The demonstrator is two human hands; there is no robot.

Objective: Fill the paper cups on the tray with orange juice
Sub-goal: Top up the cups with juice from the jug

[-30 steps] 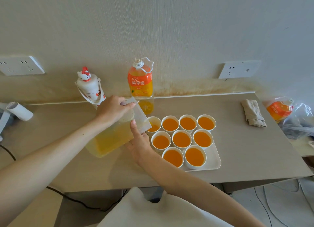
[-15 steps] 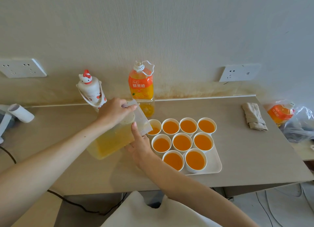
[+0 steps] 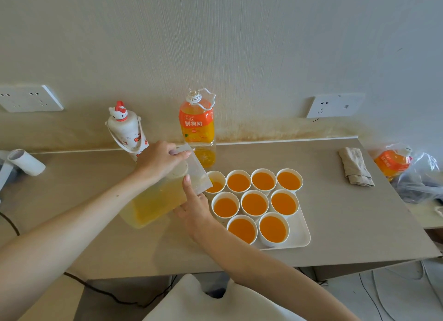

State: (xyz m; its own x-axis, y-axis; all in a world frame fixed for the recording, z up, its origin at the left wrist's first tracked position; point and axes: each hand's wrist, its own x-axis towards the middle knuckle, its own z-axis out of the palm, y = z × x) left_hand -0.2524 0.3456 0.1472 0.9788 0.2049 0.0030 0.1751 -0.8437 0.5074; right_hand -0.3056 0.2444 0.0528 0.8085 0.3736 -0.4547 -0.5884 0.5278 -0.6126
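Little has moved in the last second: the jug stays tipped over the same cup, both hands keep their places, and the juice in that cup has risen a little. The left hand grips the jug from above, near its lid, with fingers curled over the top. The right hand holds the jug lower down, its thumb straight up against the near side and its fingers tucked beneath. The jug leans to the right, its clear spout over the rim of the back-left cup, and pale yellow juice fills the lower part of its body. The tray lies on the table just right of the hands and bears nine paper cups: four at the back, three in the middle, two in front. Eight are filled with orange juice almost to the brim; the back-left one is only partly filled. A juice bottle stands upright against the wall behind the jug, and a white flask with a cat-shaped cap stands to its left. A folded cloth lies at the table's right end, well apart from the tray, and beyond it sits a plastic bag.
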